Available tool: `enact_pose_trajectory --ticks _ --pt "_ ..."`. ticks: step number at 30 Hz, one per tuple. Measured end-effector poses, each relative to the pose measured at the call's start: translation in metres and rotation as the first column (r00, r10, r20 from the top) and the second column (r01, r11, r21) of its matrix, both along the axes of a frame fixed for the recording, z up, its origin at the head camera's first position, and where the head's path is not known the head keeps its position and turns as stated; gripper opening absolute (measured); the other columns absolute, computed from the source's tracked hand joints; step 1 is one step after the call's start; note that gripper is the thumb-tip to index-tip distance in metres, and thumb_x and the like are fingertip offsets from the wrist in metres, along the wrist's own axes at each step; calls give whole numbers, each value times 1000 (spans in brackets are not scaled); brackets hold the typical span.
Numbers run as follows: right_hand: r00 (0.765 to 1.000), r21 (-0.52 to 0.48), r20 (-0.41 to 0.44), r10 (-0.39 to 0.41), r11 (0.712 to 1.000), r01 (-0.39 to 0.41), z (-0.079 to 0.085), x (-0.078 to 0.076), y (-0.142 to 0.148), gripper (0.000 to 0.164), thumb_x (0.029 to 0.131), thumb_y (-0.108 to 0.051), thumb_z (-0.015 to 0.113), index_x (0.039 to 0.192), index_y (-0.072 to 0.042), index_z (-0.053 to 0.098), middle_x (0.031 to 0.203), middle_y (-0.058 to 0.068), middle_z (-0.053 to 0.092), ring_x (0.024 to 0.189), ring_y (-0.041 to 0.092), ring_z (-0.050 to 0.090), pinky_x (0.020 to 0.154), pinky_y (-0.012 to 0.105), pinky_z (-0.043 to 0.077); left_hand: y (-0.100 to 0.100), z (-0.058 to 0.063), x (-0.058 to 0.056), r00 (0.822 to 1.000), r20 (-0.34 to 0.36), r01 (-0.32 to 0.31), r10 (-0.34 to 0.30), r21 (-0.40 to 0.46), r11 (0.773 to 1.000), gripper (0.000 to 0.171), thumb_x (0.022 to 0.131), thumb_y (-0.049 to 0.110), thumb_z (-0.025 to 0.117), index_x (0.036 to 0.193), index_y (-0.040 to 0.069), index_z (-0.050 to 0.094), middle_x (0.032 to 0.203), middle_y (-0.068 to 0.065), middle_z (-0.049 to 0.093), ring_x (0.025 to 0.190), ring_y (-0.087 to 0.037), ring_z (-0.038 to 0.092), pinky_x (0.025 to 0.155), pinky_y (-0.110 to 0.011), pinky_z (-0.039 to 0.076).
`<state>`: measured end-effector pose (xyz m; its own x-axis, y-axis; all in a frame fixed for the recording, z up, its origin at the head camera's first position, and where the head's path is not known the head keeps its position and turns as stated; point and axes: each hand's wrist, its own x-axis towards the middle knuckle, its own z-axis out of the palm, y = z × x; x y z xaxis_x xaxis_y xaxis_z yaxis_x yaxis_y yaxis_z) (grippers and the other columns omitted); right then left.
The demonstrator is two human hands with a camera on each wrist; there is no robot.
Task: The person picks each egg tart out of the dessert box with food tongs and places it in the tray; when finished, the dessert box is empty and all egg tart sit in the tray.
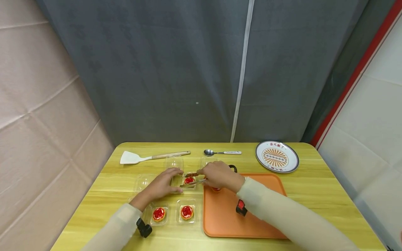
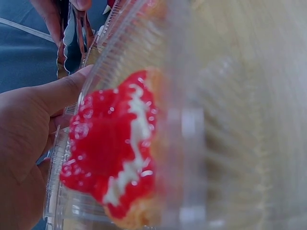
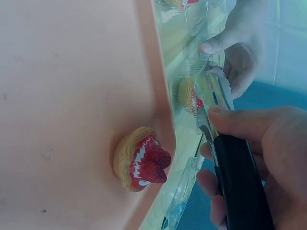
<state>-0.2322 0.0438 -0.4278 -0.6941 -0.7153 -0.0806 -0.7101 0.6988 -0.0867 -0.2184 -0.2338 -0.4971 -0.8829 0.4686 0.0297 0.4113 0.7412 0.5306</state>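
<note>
Red-topped tart [image 1: 189,180]: sat in a clear box [image 3: 192,67] just left of the orange tray, beneath the tong tips; round, so offered no long axis to match.
Tongs [image 1: 195,183]: ran crosswise with tips leftward over the tart, spread, one arm to the far side and one to the near; contact with pastry, could not tell.
Left grip [image 1: 161,184]: spread about the box's left side, thumb at the plastic edge; nearer to the tart than the right; firmness of hold, could not tell.
Right grip [image 1: 221,174]: pinched the tongs, fingers curled round the black handle; stood off to the tart's right, a tong's reach away.
Orange tray [image 1: 245,212]: lay under the right forearm; carried a second tart [image 3: 144,160] by the left edge.
Worktop [image 1: 317,205]: bore two more boxed tarts [image 1: 187,212] toward the person.
</note>
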Motion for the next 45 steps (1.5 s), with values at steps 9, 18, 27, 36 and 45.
enact_pose_trajectory --ticks 9,18,27,36,45 --pt "1000 -21 -8 14 1000 -14 0 1 3 40 96 -32 75 134 -22 71 102 -2 77 64 7 53 60 30 50 0 2 1 1000 19 -4 4 4 1000 79 83 43 86 148 11 56 158 -16 45 147 -37 40 120 -60 34" --pt "998 -102 61 -27 994 33 4 4 13 43 97 -30 74 138 -19 68 118 4 76 53 9 40 50 28 33 -1 -1 -1 1000 15 -6 6 -3 1000 78 82 44 87 147 13 57 158 -15 45 147 -37 40 120 -59 34" --pt "996 -158 76 -36 986 48 15 11 29 45 97 -32 74 140 -20 67 110 4 78 48 9 36 49 28 32 -1 -2 -2 1000 11 -8 8 -13 1000 80 80 49 86 147 16 56 159 -13 45 147 -37 40 120 -59 34" --pt "997 -185 32 -69 980 74 18 19 58 45 95 -33 76 137 -21 69 96 -1 77 59 8 52 56 30 43 1 0 -2 1000 14 1 -1 -3 1000 80 81 44 86 147 12 56 158 -15 45 147 -37 40 120 -58 34" --pt "996 -205 7 -88 975 87 16 30 94 45 95 -28 76 137 -15 69 108 3 78 57 6 49 56 28 42 1 2 -1 1000 3 8 -8 -11 1000 79 82 43 87 147 10 56 157 -15 46 147 -36 41 120 -57 35"
